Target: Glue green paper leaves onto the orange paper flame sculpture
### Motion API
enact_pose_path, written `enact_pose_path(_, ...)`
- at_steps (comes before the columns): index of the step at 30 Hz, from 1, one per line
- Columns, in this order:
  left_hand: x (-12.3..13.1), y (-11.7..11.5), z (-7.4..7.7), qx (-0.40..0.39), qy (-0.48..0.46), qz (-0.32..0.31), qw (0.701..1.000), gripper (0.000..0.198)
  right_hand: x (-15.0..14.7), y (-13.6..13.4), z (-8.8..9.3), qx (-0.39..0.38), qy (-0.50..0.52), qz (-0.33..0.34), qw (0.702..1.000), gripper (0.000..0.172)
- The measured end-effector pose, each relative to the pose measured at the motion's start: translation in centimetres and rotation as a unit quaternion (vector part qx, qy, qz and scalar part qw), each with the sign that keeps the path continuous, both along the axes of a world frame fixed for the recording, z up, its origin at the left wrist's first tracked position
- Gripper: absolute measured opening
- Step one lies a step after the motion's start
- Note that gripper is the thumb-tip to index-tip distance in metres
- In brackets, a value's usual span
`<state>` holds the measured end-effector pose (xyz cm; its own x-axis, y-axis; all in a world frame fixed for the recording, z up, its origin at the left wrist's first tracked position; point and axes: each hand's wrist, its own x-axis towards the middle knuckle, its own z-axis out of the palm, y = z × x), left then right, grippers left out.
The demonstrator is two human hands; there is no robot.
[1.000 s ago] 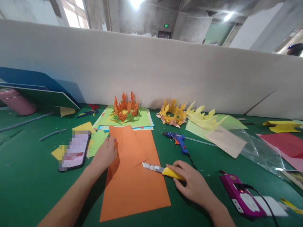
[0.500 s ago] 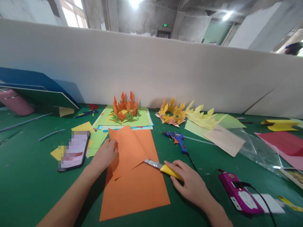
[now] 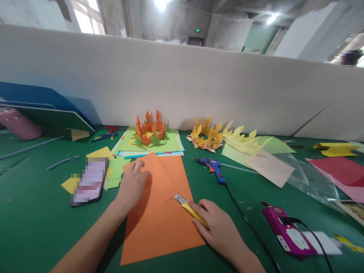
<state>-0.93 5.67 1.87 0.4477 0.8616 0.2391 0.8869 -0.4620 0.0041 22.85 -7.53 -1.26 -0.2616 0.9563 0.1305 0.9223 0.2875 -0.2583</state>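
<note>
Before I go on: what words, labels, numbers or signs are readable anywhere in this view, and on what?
Nothing here reads clearly.
Green sign on the far wall: too small to read.
Phone screen: blurred.
Purple device, white label: too small to read.
Knife and orange paper: no print seen.
</note>
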Motion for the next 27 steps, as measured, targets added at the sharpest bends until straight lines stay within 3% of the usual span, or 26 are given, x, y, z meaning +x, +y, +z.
enact_pose_path(3, 1.3, 0.1, -1.5, -0.044, -0.106, -0.101, 0.988, 0.039, 0.0, -0.1, -0.1, -0.003, 0.006, 0.003, 1.000, 0.040)
enact_pose_path(6, 2.6, -0.1, -3.0, -0.052, -0.111, -0.142, 0.982, 0.033, 0.1, -0.2, -0.2, 0.006, 0.020, 0.001, 1.000, 0.038)
enact_pose_path(11, 3.5, -0.6, -4.1, -0.085, -0.067, -0.106, 0.989, 0.044, 0.0, -0.2, -0.4, 0.017, 0.021, 0.000, 1.000, 0.038)
enact_pose_path(27, 3.5, -0.6, -4.6, -0.090, -0.014, -0.090, 0.992, 0.056, 0.2, -0.4, -0.5, 0.023, -0.002, -0.006, 1.000, 0.039)
